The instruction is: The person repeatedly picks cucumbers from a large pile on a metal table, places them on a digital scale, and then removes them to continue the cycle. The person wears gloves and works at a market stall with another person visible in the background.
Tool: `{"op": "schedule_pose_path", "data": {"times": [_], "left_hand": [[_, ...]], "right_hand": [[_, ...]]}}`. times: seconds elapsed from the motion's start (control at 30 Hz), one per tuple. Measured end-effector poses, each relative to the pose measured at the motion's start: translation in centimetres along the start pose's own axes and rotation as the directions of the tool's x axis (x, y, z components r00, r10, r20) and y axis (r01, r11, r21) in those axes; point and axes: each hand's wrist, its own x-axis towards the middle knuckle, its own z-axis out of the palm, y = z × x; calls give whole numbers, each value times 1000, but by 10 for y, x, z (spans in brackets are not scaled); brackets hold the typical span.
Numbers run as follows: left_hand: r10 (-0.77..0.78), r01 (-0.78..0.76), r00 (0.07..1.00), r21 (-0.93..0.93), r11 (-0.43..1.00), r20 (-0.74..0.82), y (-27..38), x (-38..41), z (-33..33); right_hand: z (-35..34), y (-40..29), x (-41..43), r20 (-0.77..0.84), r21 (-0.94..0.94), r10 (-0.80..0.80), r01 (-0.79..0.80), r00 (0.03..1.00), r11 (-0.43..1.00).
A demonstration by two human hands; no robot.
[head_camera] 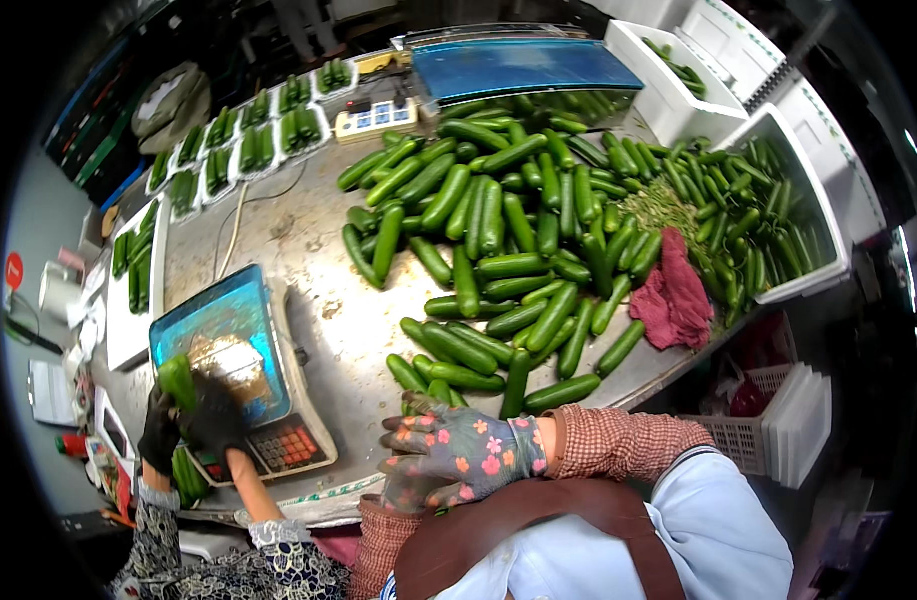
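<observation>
My right hand [492,448], in a grey floral glove, reaches leftward in front of my apron. Beneath it is my left hand [406,491], also gloved and mostly covered by the right. A sliver of green shows below them, and whether either hand holds anything is hidden. Just beyond lies a big heap of green cucumbers [491,217] on the metal table [293,217]. Left of my hands stands a digital scale [320,431] with a blue pan. A co-worker's black-gloved hands [215,420] are over its near-left corner, with green cucumbers [177,382] at them.
Filled white trays [316,142] line the far left, beside a power strip [376,121]. A white foam box [826,232] of cucumbers leans at the right, near a dark-red cloth [676,296]. A blue-topped case [526,67] stands behind the heap. A plastic basket [736,439] sits below the right edge.
</observation>
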Motion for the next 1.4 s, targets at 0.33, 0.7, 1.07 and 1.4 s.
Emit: {"op": "schedule_pose_path", "data": {"times": [0.33,0.7,1.07,1.4], "left_hand": [[21,-16,997,68,998,-74,6,-6,-9],[41,-42,999,49,998,12,15,-7,-19],[56,-57,996,-7,998,-68,23,-7,-17],[123,-117,976,42,992,-177,32,-12,-20]], "right_hand": [[-49,59,-122,-313,-409,346,-454,885,792],[-93,142,-158,-519,54,512,-571,685,819],[-84,126,-105,-20,994,891,-87,453,67],[-45,71,-104,-35,-176,952,-940,303,293]]}}
